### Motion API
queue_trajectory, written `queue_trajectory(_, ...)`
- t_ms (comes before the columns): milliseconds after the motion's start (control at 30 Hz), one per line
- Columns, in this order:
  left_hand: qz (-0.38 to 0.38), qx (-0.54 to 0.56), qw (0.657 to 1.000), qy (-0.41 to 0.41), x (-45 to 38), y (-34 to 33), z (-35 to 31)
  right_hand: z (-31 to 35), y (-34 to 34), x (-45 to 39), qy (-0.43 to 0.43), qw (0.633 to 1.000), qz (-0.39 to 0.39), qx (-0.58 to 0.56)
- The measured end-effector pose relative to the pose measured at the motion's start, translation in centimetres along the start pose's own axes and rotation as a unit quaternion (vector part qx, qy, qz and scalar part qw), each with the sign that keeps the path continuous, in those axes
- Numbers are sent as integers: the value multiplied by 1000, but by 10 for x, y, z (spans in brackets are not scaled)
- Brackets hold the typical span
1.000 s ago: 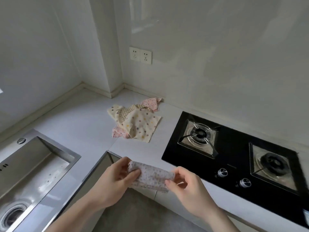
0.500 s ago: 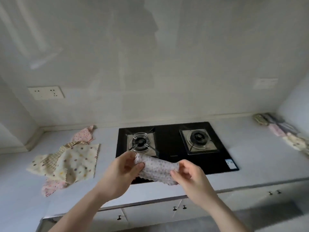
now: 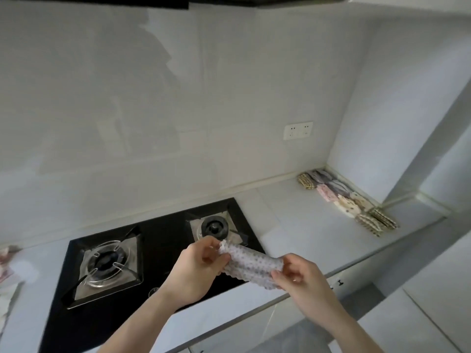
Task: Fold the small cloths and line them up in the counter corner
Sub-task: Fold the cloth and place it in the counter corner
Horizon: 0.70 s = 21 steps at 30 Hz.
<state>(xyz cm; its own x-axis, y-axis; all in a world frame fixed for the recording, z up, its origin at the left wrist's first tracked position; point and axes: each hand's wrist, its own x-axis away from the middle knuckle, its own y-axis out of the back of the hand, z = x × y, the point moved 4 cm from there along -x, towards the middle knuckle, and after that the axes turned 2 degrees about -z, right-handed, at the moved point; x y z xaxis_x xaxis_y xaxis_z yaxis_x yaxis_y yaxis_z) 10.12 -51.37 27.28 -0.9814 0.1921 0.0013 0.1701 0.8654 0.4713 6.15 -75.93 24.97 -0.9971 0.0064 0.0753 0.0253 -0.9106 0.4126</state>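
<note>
The pale counter (image 3: 300,225) runs the width of the view, meeting the wall at the back and turning into a corner at the right. Set into it, the black gas hob (image 3: 158,253) carries two burners, the left burner (image 3: 108,261) nearer the camera and the right burner (image 3: 215,226) further back, neither with a pan on it. Over in the right corner, a row of folded cloths (image 3: 346,197) lies along the side wall, laid edge to edge from the back wall outwards, checked ones at both ends and spotted and floral ones between. At the far left edge, a few unfolded cloths (image 3: 6,273) lie loose on the counter, mostly cut off by the frame. High on the back wall sits a double socket (image 3: 298,130). Now to the hands, up in the air above the hob's front right corner: the left hand (image 3: 196,272) pinches one end of the small spotted cloth (image 3: 251,263), thumb and fingertips curled onto it, and the right hand (image 3: 303,278) pinches the other end the same way. The cloth is bunched into a narrow folded band between them, clear of the counter and well apart from the row in the corner.
</note>
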Motion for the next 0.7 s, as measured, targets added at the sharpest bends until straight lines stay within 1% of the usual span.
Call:
queue_trajectory(167, -7, -24, 999, 32, -45, -46, -15, -26, 54, -38, -19, 999, 0, 33)
queue_trajectory(300, -4, -62, 998, 31, -90, -59, -17, -42, 70, -70, -38, 998, -7, 45)
queue_trajectory(400, 4, -56, 998, 42, -122, -67, -13, -58, 76, -96, -51, 997, -26, 51)
queue_trajectory(567, 20, -36, 998, 51, -159, -89, -11, -85, 91, -132, -101, 994, -47, 18)
queue_trajectory(633, 31, -34, 997, 59, -171, -95, -6, -97, 99, -147, -142, 987, -71, -13)
queue_trajectory(700, 53, -11, 996, 78, -184, -102, -2, -110, 104, -163, -200, 972, -99, -79)
